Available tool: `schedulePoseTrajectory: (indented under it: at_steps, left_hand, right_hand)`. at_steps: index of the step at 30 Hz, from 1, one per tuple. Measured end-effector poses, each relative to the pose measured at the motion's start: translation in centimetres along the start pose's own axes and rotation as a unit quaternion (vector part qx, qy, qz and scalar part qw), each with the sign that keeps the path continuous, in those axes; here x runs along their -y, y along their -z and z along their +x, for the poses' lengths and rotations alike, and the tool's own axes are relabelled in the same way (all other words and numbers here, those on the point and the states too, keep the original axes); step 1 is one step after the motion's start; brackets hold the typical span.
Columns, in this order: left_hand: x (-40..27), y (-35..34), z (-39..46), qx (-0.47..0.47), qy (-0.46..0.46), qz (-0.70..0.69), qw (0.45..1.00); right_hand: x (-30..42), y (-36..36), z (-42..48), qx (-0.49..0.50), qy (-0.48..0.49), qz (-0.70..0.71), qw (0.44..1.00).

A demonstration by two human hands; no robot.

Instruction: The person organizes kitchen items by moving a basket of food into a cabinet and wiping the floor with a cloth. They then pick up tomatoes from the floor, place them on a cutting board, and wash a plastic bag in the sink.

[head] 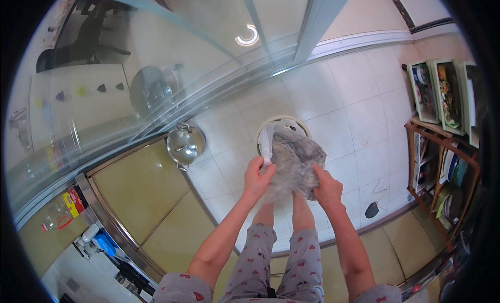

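A crumpled, translucent grey plastic bag [299, 158] hangs between my two hands above the tiled floor. My left hand [258, 178] pinches a whitish gathered strip of the plastic at the bag's left side. On the other side, my right hand [327, 185] grips the bag's darker edge. Beneath and behind the bag stands a round bin with a cream rim [282, 117], mostly hidden by the plastic. Whether the bag is still partly inside the bin I cannot tell. What the bag contains is not clear.
A lidded steel pot [183, 147] stands on the floor at the left, by the glass sliding door [218, 41] and olive cabinets [136, 185]. At the right are stacked baskets [447, 96] and a wooden rack [437, 135] with dishes. A dark oval object [372, 210] lies near the right cabinets.
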State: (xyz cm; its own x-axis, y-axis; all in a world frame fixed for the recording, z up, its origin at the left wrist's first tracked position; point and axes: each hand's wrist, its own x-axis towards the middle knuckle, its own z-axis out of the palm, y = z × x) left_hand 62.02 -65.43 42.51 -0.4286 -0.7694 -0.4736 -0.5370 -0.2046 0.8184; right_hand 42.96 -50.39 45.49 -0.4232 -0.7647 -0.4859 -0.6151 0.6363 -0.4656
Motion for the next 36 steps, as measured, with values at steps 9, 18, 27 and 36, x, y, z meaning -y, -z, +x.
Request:
schedulePoseTrajectory:
  at_steps: [9, 18, 27, 36]
  left_hand:
    - [-7.2, 0.2, -4.2, -0.005, 0.030, -0.081, 0.996]
    - [-9.4, 1.1, -8.1, -0.017, 0.012, -0.032, 0.999]
    - [-9.3, 1.9, -8.2, 0.026, 0.031, -0.041, 0.998]
    - [-12.8, 4.2, -9.6, 0.059, 0.006, -0.048, 0.997]
  right_hand:
    - [-0.9, 4.2, -5.2, 0.011, -0.035, 0.053, 0.998]
    - [0.2, 6.7, -10.2, -0.022, -0.043, 0.123, 0.991]
    - [1.2, 7.1, -10.6, -0.072, -0.116, 0.155, 0.978]
    - [4.6, 9.0, -13.0, -0.118, -0.140, 0.182, 0.966]
